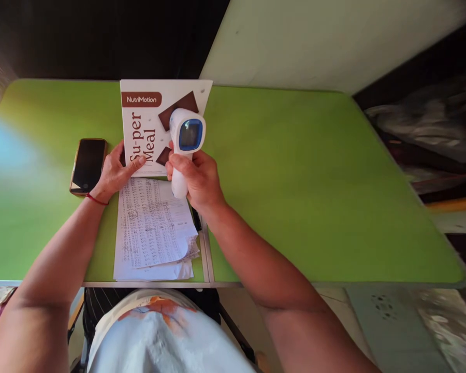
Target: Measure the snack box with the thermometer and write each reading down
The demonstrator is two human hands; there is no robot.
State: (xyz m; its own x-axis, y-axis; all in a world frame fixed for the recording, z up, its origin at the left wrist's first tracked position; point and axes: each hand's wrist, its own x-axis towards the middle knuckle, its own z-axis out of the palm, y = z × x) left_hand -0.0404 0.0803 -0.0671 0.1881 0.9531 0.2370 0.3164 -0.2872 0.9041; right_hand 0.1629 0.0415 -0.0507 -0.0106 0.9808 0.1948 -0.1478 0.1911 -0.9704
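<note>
Soft, dim daylight from the left, with a wide-angle stretch toward the edges.
A pale bluish glare washes out the left end of the green table [314, 181], which grows duller and more evenly lit to the right. The tall panel [101, 36] behind it sinks to near black, while the wall [287, 46] is a muted grey. Shadows are soft; the right forearm [256, 248] is darkly shaded. Large lettering on the NutriMotion box [142, 134] reads crisply, but the fine writing on the paper sheets [151, 228] cannot be made out. A faint sheen crosses the infrared thermometer's [187, 115] dark screen. Cloth [431, 119] at the right edge looks smeared and stretched.
</note>
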